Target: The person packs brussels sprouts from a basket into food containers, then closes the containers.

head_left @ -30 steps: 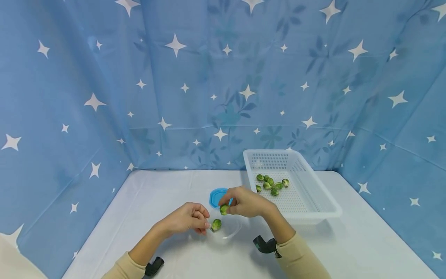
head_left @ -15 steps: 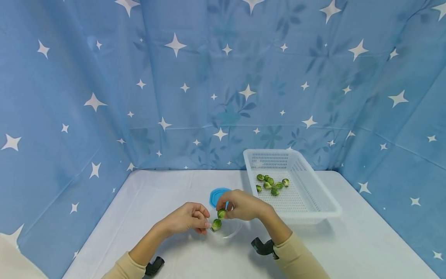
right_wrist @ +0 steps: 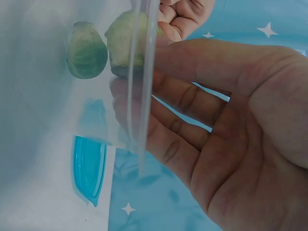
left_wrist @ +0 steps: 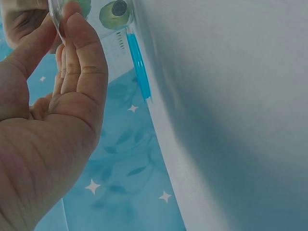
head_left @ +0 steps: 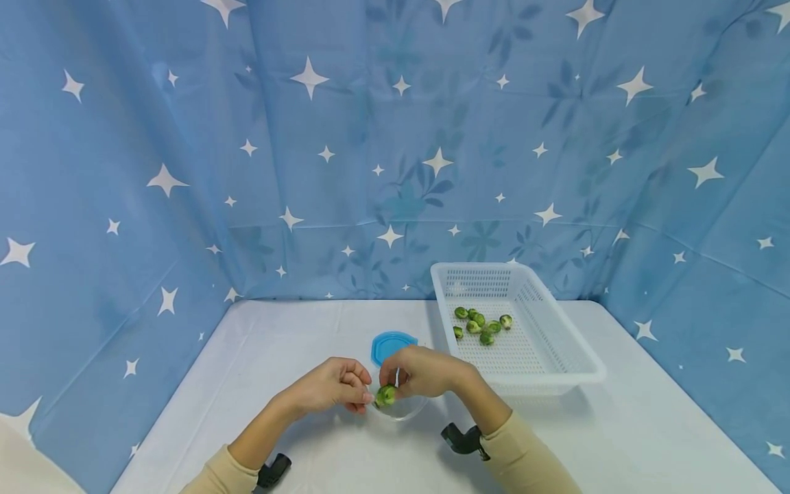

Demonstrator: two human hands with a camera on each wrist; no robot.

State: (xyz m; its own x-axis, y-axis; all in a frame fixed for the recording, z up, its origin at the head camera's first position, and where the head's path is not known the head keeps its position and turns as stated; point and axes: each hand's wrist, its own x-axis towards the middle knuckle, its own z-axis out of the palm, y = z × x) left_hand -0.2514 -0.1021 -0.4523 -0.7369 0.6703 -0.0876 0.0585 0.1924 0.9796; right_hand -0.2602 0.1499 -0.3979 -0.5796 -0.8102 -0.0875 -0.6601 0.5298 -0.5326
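Note:
My left hand [head_left: 336,385] pinches the rim of a clear plastic container [head_left: 407,413] between thumb and fingers; in the left wrist view the rim [left_wrist: 54,17] passes between them. My right hand [head_left: 426,372] reaches over the container from the other side. Its fingertips are below the rim and hold a Brussels sprout [right_wrist: 124,41] by its sides. Another Brussels sprout [right_wrist: 87,50] lies in the container, seen through the wall in the right wrist view. From the head the two sprouts overlap.
A blue lid [head_left: 389,345] lies on the white table [head_left: 296,329] just behind the container. At the back right stands a white slotted basket [head_left: 555,343] with several Brussels sprouts [head_left: 474,327] in it. A blue star-patterned curtain [head_left: 345,171] surrounds the table.
My right hand has lowered its Brussels sprout leftward and toward me, from above the container to inside it, beside the other sprout. My left hand has stayed still at the rim.

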